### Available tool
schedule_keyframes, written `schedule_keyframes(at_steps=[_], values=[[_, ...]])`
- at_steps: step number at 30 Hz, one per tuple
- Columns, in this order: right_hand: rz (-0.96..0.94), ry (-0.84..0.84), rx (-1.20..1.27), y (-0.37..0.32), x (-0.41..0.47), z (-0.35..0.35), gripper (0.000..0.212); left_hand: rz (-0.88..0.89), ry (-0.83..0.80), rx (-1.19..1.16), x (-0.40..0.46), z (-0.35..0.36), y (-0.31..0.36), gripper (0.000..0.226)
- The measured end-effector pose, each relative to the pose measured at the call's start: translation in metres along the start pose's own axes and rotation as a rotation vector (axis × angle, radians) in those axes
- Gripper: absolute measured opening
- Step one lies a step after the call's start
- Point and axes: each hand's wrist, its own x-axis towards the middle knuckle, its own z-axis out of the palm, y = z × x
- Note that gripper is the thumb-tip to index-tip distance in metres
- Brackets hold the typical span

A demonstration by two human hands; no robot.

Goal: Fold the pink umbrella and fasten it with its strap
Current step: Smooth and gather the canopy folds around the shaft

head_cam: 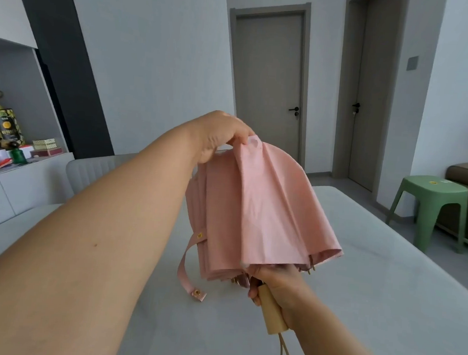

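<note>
Pink umbrella [263, 212] above table edge [389, 243]

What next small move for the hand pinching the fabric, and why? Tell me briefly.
Probably lay that pinched panel flat around the pink umbrella. The left hand holds one fold raised at the top, the right hand steadies the wooden handle, and the strap dangles unfastened.

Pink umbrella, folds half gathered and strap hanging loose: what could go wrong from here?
The left hand pinches only one fold of the pink umbrella; the panel at the right still billows, so a wrap now would likely come out lumpy. The strap dangles unsnapped and could get trapped under the folds. The right hand alone grips the wooden handle, so twisting may loosen it.
</note>
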Motion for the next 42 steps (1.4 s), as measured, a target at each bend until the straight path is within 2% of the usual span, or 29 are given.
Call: schedule_keyframes(at_steps=[3,5,7,9,10,11,14,16,20,23,26,29,32,34,39,42], values=[[-0.018,0.007,-0.005,0.001,0.001,0.000,0.060,-0.012,-0.097,-0.378,-0.002,-0.003,0.001,0.021],[-0.008,0.018,-0.004,0.001,0.002,-0.001,0.063,-0.022,-0.095,-0.419,0.000,-0.004,0.001,0.017],[-0.012,0.013,-0.011,0.000,0.002,-0.001,0.057,-0.024,0.010,-0.086,0.002,-0.003,0.002,0.014],[0.001,0.020,0.000,0.000,0.002,-0.001,0.043,0.007,0.126,0.274,0.002,0.001,0.001,0.013],[0.013,0.025,0.005,0.000,0.001,-0.001,0.036,0.027,0.130,0.276,0.001,0.002,0.001,0.008],[0.022,0.025,0.003,0.000,0.002,-0.001,0.034,0.047,0.098,0.186,0.002,0.002,0.001,0.003],[0.010,0.031,0.003,0.000,0.001,0.000,0.042,0.066,-0.090,-0.311,0.001,0.001,-0.002,0.026],[-0.007,0.035,-0.004,-0.001,0.001,0.000,0.044,0.030,-0.122,-0.458,0.002,-0.001,-0.006,0.029],[-0.004,0.049,-0.024,-0.001,0.002,-0.001,0.035,-0.043,-0.018,-0.244,0.003,0.000,-0.005,0.009],[0.009,0.072,-0.037,0.001,0.002,0.000,0.037,-0.032,-0.009,-0.280,0.004,0.000,-0.004,0.008],[0.007,0.070,-0.045,0.000,0.000,0.002,0.043,-0.025,0.024,-0.253,0.004,-0.002,0.001,0.026],[0.013,0.079,-0.052,0.000,0.002,0.001,0.062,-0.063,0.091,0.165,0.002,-0.003,0.008,0.032],[0.024,0.093,-0.053,0.000,0.003,-0.002,0.064,-0.092,0.103,0.372,0.001,-0.007,0.011,0.016],[0.019,0.100,-0.054,0.000,0.003,-0.002,0.065,-0.073,0.085,0.384,0.005,-0.010,0.008,0.010],[0.025,0.105,-0.078,0.002,0.004,-0.001,0.079,-0.011,0.043,0.353,0.011,-0.009,0.002,0.011],[0.031,0.087,-0.074,0.001,0.002,0.001,0.063,0.035,0.053,0.349,0.014,-0.008,0.001,0.011]])
